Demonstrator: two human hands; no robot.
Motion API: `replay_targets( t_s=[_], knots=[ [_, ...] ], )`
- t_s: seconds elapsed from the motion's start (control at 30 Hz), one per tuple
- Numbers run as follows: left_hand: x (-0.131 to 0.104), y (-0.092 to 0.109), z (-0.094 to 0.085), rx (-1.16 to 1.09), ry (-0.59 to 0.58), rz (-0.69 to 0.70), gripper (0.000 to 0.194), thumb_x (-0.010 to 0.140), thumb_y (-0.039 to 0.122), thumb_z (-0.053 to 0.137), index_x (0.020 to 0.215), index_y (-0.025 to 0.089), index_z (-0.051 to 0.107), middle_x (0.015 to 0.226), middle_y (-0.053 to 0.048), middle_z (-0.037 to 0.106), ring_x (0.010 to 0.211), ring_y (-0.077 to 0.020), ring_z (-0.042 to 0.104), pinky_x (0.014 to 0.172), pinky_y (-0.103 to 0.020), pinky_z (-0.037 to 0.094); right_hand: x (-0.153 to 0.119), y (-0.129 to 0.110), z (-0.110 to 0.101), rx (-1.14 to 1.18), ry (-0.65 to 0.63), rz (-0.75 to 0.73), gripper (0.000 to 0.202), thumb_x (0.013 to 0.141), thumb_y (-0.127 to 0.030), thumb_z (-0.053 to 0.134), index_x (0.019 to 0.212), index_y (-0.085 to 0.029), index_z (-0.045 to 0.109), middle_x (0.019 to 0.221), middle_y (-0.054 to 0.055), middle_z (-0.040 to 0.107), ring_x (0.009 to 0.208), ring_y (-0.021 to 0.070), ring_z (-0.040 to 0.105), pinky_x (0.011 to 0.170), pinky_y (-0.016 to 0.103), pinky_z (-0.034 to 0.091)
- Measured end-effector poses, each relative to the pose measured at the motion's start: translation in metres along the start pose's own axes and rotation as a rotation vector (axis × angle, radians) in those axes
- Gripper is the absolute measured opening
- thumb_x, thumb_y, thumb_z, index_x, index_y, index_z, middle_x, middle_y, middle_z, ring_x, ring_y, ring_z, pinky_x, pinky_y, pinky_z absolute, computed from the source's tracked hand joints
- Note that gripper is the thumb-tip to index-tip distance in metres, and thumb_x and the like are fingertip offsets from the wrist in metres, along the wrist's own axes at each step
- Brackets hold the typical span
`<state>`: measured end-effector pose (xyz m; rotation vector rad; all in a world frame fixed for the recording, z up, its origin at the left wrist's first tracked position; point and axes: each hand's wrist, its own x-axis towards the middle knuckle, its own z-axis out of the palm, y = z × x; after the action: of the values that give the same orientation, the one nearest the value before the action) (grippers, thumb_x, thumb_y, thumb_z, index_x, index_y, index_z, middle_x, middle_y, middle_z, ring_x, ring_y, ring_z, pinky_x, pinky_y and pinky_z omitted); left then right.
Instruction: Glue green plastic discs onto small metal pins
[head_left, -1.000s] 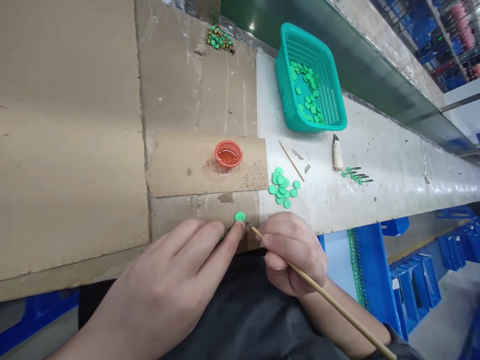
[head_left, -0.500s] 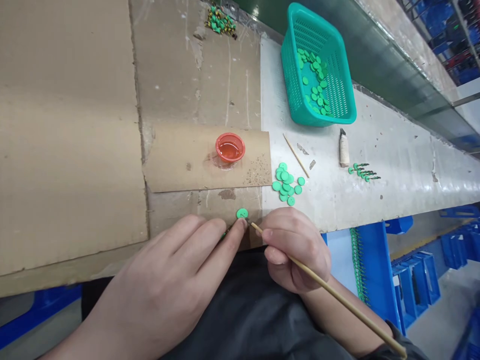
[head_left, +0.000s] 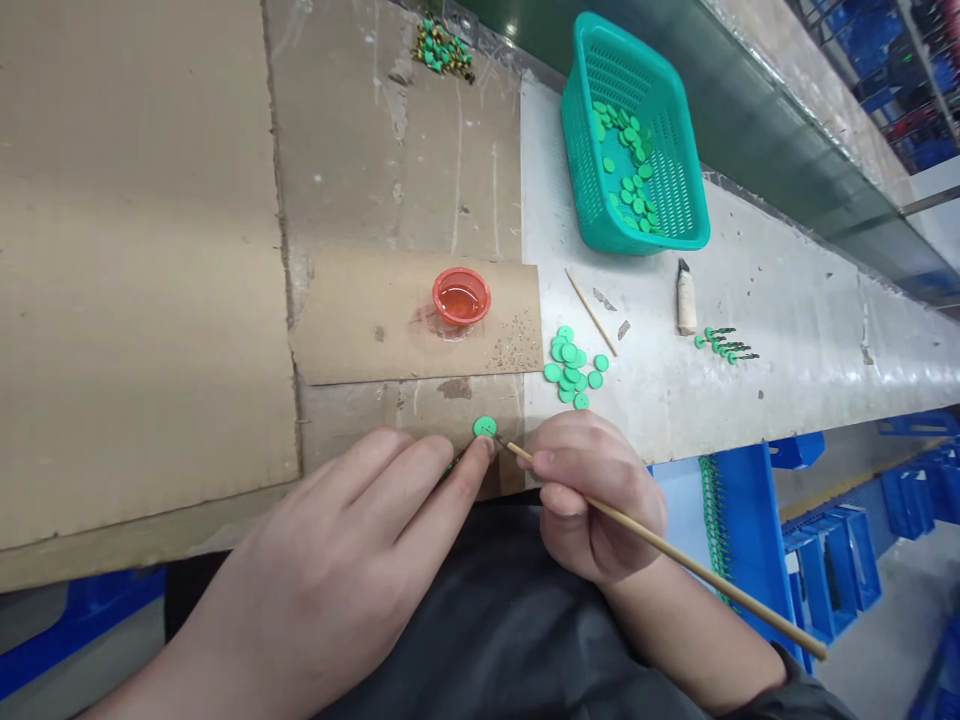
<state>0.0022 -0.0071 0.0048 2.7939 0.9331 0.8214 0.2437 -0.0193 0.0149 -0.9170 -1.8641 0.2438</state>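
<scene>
1. Head view: your left hand (head_left: 352, 560) is at near centre, fingers drawn together, index fingertip against the near edge of a small green disc (head_left: 484, 426). The thumb is hidden; cannot tell whether you pinch the disc.
2. Your right hand (head_left: 600, 490), just right of it, is closed around a long wooden-handled tool (head_left: 705, 569). Its fine dark tip is at the disc's right edge; contact unclear.
3. Far of the disc: a red cup (head_left: 459, 273) of liquid, upright on a cardboard strip (head_left: 345, 330).
4. Right of the strip, loose green discs (head_left: 570, 364), with a thin wooden stick (head_left: 591, 312) lying just beyond.
5. Farther: a teal basket (head_left: 587, 180) with more discs inside. Near its right corner, a pale dark-tipped object (head_left: 686, 305); right of that, green-headed pieces with dark stems (head_left: 726, 346).
6. Far left of the basket: a heap of small green-and-gold pieces (head_left: 442, 47).
</scene>
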Motion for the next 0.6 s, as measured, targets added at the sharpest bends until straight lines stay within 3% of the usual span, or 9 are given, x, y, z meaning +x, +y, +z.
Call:
replay_targets(
  t_s=[0.33,0.6],
  knots=[
    [-0.0019,-0.0009,-0.0001,0.002,-0.013,0.006,0.038,0.117,0.011,0.056,0.152,0.007,0.072,0.115,-0.012,0.08,0.1,-0.0279,0.071,0.087,-0.045,0.062,0.0024,-0.0004,-0.0013,0.007,-0.047,0.007,0.013,0.123,-0.019,0.062,0.126,-0.012,0.073,0.091,0.007,0.079,0.08,0.0197,0.079,0.073,0.035,0.071],
    [-0.0005,-0.0014,-0.0012,0.019,-0.018,0.03,0.04,0.116,0.007,0.056,0.153,0.0,0.068,0.114,-0.012,0.08,0.098,-0.0283,0.069,0.086,-0.046,0.062,0.0004,-0.001,0.0008,0.01,-0.012,0.023,0.015,0.122,-0.019,0.063,0.128,-0.012,0.075,0.093,0.007,0.08,0.081,0.0203,0.08,0.072,0.036,0.071]
  ],
)
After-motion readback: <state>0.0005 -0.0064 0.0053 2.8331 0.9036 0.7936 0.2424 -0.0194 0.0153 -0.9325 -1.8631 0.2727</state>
